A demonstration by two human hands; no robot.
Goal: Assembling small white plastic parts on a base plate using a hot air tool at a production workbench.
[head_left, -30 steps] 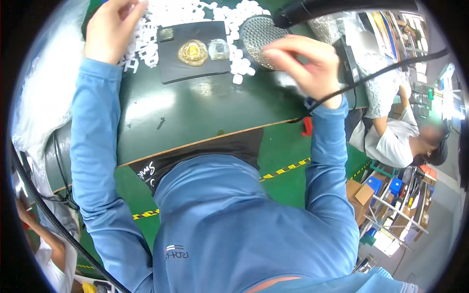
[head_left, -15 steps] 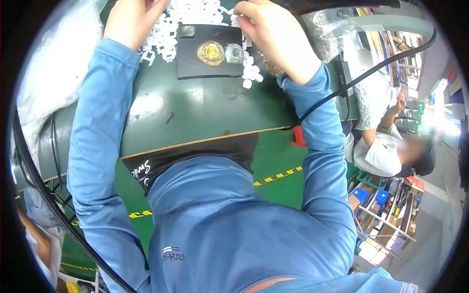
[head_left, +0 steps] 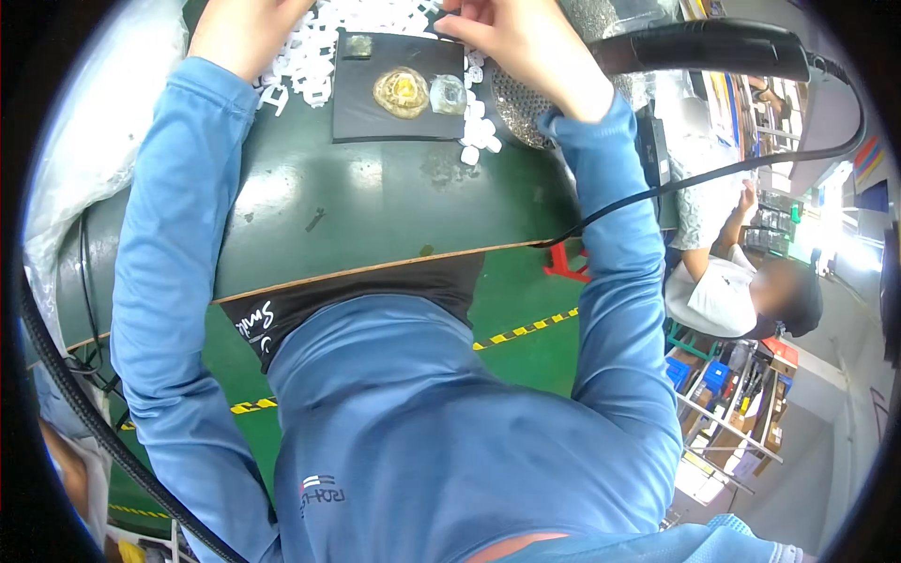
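Observation:
My left hand point(head_left: 242, 33) is over the left side of a heap of small white plastic pieces point(head_left: 314, 84), its fingertips cut off by the top edge. My right hand point(head_left: 526, 47) is above the right end of the heap, thumb and fingers curled toward each other; whatever they hold cannot be made out. Between the hands lies a flat black pad point(head_left: 361, 122). On it sit a round yellowish translucent lump point(head_left: 401, 92), a clear lump point(head_left: 448, 95) and a small greenish square piece point(head_left: 358, 46). More white pieces point(head_left: 479, 133) line the pad's right edge.
A perforated round metal piece point(head_left: 518, 111) lies by my right wrist. Behind it is a thick black tube-shaped tool point(head_left: 704, 49), whose cable point(head_left: 723, 167) crosses over my right forearm. A clear plastic bag point(head_left: 103, 113) covers the left side. Another person point(head_left: 718, 291) sits at the right.
The whole view has shifted slightly. My right hand has moved a little up and left relative to the pad. More of the black tool and the perforated metal piece shows.

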